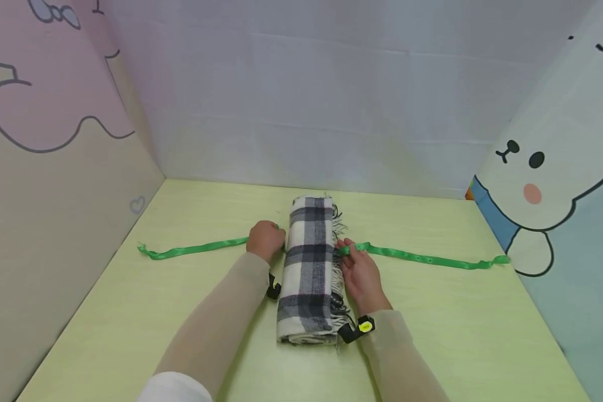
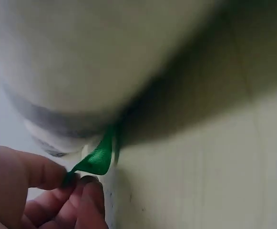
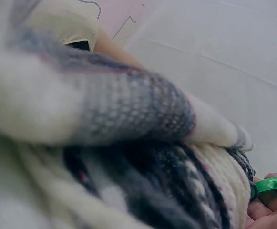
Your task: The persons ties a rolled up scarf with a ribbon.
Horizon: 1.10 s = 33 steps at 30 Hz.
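A rolled black, grey and cream plaid scarf (image 1: 309,268) lies lengthwise on the pale green table (image 1: 432,329). A green ribbon (image 1: 196,249) runs under it and out to both sides. My left hand (image 1: 264,239) is at the scarf's left side and pinches the ribbon (image 2: 97,160) between thumb and fingertips (image 2: 88,191). My right hand (image 1: 360,273) lies along the fringed right side of the scarf (image 3: 128,143) and holds the ribbon (image 3: 271,184) there.
Panel walls close the table in on three sides: a pink cartoon panel (image 1: 45,139) at left, a plain white one (image 1: 321,100) behind, a rabbit panel (image 1: 558,184) at right. The ribbon's right end (image 1: 497,261) reaches near the rabbit panel.
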Motion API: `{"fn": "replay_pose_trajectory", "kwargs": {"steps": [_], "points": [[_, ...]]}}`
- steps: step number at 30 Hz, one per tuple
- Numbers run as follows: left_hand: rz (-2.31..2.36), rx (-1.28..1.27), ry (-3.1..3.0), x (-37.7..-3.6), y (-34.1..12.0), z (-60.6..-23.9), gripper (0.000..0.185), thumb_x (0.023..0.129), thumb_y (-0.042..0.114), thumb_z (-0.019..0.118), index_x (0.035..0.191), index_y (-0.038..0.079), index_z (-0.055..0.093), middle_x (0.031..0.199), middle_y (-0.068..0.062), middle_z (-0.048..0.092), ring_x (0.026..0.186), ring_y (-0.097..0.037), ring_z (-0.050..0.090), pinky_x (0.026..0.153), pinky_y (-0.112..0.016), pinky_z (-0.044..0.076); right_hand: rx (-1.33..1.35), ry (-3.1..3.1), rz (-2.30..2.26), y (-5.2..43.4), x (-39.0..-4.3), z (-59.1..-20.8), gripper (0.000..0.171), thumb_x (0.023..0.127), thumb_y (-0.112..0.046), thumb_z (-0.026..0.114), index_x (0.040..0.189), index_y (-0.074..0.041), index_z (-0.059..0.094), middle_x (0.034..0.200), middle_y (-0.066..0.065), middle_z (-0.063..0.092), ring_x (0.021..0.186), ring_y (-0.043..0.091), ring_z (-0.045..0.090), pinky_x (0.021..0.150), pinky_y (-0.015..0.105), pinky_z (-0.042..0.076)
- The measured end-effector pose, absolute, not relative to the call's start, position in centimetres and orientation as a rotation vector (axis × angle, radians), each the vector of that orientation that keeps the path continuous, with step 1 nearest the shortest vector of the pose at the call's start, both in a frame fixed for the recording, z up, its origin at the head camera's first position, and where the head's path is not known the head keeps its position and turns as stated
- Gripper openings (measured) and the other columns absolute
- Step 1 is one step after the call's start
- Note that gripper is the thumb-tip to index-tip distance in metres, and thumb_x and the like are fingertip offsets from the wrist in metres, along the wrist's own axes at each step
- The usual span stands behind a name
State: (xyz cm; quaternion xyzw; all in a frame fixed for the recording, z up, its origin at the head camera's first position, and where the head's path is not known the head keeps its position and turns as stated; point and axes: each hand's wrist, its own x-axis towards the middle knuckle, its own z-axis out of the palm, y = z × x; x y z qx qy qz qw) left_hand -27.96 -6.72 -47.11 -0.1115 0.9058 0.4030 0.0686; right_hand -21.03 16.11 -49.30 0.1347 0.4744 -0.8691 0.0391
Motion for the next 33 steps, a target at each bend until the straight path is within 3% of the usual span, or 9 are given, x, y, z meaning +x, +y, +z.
{"fn": "replay_pose_trajectory", "kwargs": {"steps": [4,6,7,10,14,17,20,27,33], "points": [[1.749,-0.430,2.420,-27.4,-6.9,-47.2,0.025,0.094,0.008,0.054,0.070,0.007,0.053,0.061,0.000,0.055,0.052,-0.012,0.047,0.054,-0.025,0.043,0.456,1.403,-2.692,16.1,-21.1,-49.4,0.048,0.115,-0.020,0.036,0.156,0.003,0.037,0.158,0.020,0.042,0.149,0.028,0.036,0.124,0.041,0.017],[2.033,-0.502,2.126,-27.2,-6.8,-47.2,0.011,0.092,0.002,0.054,0.088,-0.001,0.063,0.079,-0.007,0.071,0.064,-0.015,0.062,0.065,-0.027,0.054,0.483,1.370,-2.707,16.2,-21.2,-49.4,0.047,0.115,-0.020,0.035,0.156,0.002,0.037,0.158,0.020,0.042,0.149,0.028,0.036,0.124,0.040,0.017],[2.159,-0.539,1.961,-27.0,-6.7,-47.1,0.014,0.092,-0.001,0.053,0.100,-0.005,0.064,0.093,-0.012,0.075,0.074,-0.018,0.068,0.072,-0.029,0.057,0.482,1.366,-2.707,16.2,-21.2,-49.4,0.048,0.115,-0.020,0.034,0.157,0.003,0.036,0.159,0.021,0.041,0.149,0.028,0.035,0.124,0.039,0.017],[2.406,-0.582,1.559,-26.6,-6.6,-47.2,0.039,0.095,-0.003,0.050,0.133,-0.007,0.054,0.125,-0.019,0.069,0.105,-0.024,0.070,0.093,-0.035,0.055,0.488,1.336,-2.714,16.3,-21.2,-49.4,0.049,0.115,-0.020,0.032,0.158,0.002,0.033,0.161,0.022,0.037,0.151,0.028,0.032,0.124,0.038,0.016],[2.656,-0.517,1.066,-26.2,-6.8,-47.7,0.052,0.106,0.004,0.047,0.156,0.001,0.035,0.151,-0.019,0.051,0.136,-0.028,0.052,0.112,-0.036,0.041,0.491,1.293,-2.731,16.2,-21.3,-49.4,0.050,0.115,-0.020,0.030,0.159,0.003,0.030,0.162,0.022,0.035,0.151,0.028,0.031,0.124,0.037,0.016],[2.784,-0.487,0.707,-26.2,-7.2,-48.1,0.053,0.111,0.013,0.047,0.160,0.007,0.030,0.159,-0.014,0.042,0.143,-0.027,0.044,0.116,-0.035,0.037,0.501,1.252,-2.749,16.1,-21.3,-49.3,0.050,0.115,-0.020,0.030,0.159,0.003,0.030,0.161,0.022,0.036,0.151,0.028,0.033,0.124,0.036,0.017],[2.833,-0.491,0.563,-26.3,-7.5,-48.2,0.048,0.112,0.021,0.047,0.157,0.011,0.036,0.158,-0.010,0.042,0.142,-0.024,0.044,0.114,-0.034,0.039,0.507,1.218,-2.762,16.0,-21.4,-49.3,0.050,0.115,-0.020,0.029,0.160,0.002,0.028,0.162,0.021,0.035,0.150,0.029,0.034,0.123,0.035,0.020],[2.787,-0.532,0.904,-25.6,-7.7,-48.1,0.047,0.113,0.020,0.042,0.156,0.002,0.038,0.152,-0.018,0.049,0.139,-0.029,0.050,0.113,-0.036,0.042,0.598,1.147,-2.804,16.3,-21.6,-48.8,0.049,0.115,-0.021,0.032,0.159,0.002,0.030,0.158,0.021,0.041,0.145,0.030,0.042,0.120,0.035,0.031],[2.784,-0.588,0.920,-24.2,-8.6,-48.3,0.049,0.113,0.017,0.043,0.158,0.000,0.034,0.156,-0.022,0.042,0.142,-0.034,0.046,0.120,-0.044,0.031,0.662,1.183,-2.748,17.1,-21.3,-48.1,0.053,0.115,-0.021,0.030,0.162,0.002,0.022,0.162,0.025,0.031,0.149,0.035,0.034,0.122,0.042,0.024]]}}
